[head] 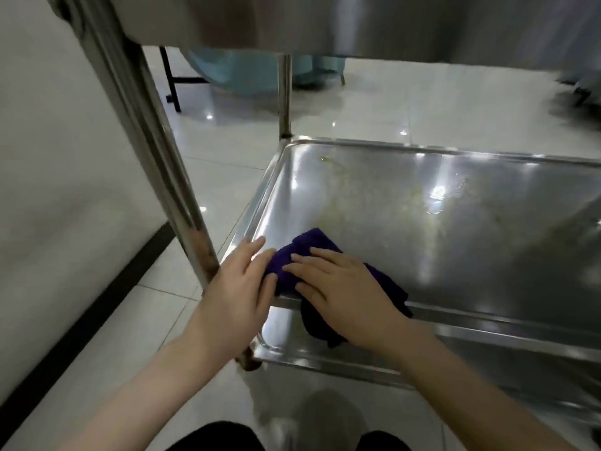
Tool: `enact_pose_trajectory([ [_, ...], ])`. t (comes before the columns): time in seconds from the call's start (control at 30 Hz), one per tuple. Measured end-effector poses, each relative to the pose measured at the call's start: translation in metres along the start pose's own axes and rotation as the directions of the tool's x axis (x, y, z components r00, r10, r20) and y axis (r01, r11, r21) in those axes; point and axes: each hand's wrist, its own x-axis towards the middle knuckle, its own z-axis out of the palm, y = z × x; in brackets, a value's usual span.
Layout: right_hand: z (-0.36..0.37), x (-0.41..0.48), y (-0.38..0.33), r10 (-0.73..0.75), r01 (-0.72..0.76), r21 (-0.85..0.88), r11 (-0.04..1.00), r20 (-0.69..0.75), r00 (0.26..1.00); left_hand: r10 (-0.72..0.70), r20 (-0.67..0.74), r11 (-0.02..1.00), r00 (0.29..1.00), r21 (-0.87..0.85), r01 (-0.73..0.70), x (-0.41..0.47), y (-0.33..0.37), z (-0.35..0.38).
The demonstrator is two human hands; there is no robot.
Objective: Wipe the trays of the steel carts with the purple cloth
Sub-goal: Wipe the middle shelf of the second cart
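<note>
The purple cloth (309, 252) lies bunched in the near left corner of the steel cart's lower tray (455, 222). Part of the cloth hangs over the tray's front rim. My right hand (341, 288) presses flat on top of the cloth, fingers spread and pointing left. My left hand (237, 288) rests at the tray's left front corner, its fingertips touching the cloth's left edge. Yellowish smears and wet streaks mark the tray floor beyond the cloth.
The cart's near left steel post (153, 151) rises beside my left hand, and a far post (284, 96) stands at the tray's back corner. The upper tray (292, 24) overhangs. A white wall (48, 157) with a black skirting is at left, above the glossy tiled floor (374, 102).
</note>
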Motion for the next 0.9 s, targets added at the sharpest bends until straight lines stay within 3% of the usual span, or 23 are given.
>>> enact_pose_trajectory([
  [0.2,0.004,0.051,0.01,-0.06,0.054,0.052,0.997,0.129,0.99,-0.124,-0.026,0.991,0.992,-0.046,0.123,0.008,0.013,0.005],
  [0.4,0.016,0.162,0.032,0.136,-0.129,-0.059,0.99,0.154,0.979,-0.254,-0.06,0.962,0.965,-0.114,0.246,0.007,0.02,0.005],
  [0.47,0.013,0.152,0.023,0.099,-0.098,-0.012,0.995,0.147,0.984,-0.301,-0.038,0.941,0.953,-0.173,0.29,0.005,0.019,0.003],
  [0.57,0.006,0.097,0.009,-0.116,0.114,0.028,0.993,0.138,0.984,-0.234,-0.039,0.953,0.971,-0.204,0.222,0.002,0.015,0.0],
  [0.63,0.005,0.055,0.008,-0.185,0.175,0.084,0.981,0.143,0.972,-0.193,-0.042,0.965,0.98,-0.187,0.182,0.001,0.012,-0.002],
  [0.77,0.0,0.039,0.016,-0.138,0.105,0.194,0.975,0.168,0.976,-0.144,-0.051,0.982,0.988,-0.128,0.137,0.003,0.01,-0.001],
  [0.83,-0.003,0.068,0.028,-0.083,0.07,0.103,0.992,0.132,0.988,-0.133,-0.066,0.987,0.989,-0.096,0.127,0.004,0.013,0.002],
  [0.9,-0.004,0.103,0.043,0.057,-0.06,0.026,0.998,0.109,0.992,-0.141,-0.047,0.989,0.989,-0.048,0.139,0.004,0.016,0.005],
])
